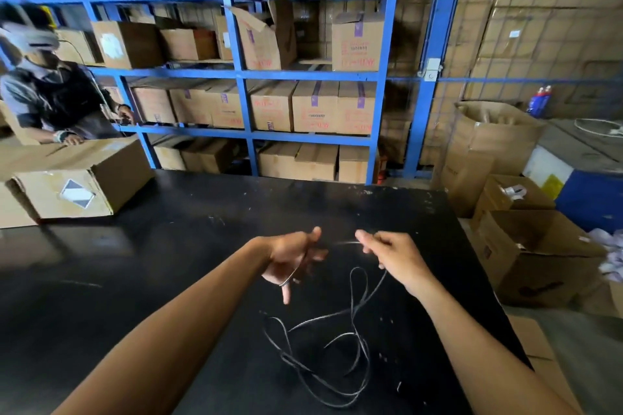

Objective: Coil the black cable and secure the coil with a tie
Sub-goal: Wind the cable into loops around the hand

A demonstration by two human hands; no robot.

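Both hands, left (293,258) and right (387,253), pinch thin glossy black cable (323,347) looping loosely over matte tabletop (168,263).

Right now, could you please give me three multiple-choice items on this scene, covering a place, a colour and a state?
1. Where does the loose part of the black cable lie?
A. on the black table
B. on a shelf
C. inside a box

2. What colour is the shelving rack?
A. red
B. blue
C. green

3. How does the cable stand?
A. neatly coiled and tied
B. loose and tangled
C. cut in two

Answers: 1 A, it sprawls on the tabletop below the left hand and right hand; 2 B, its posts are blue; 3 B, irregular loops, no tie visible.
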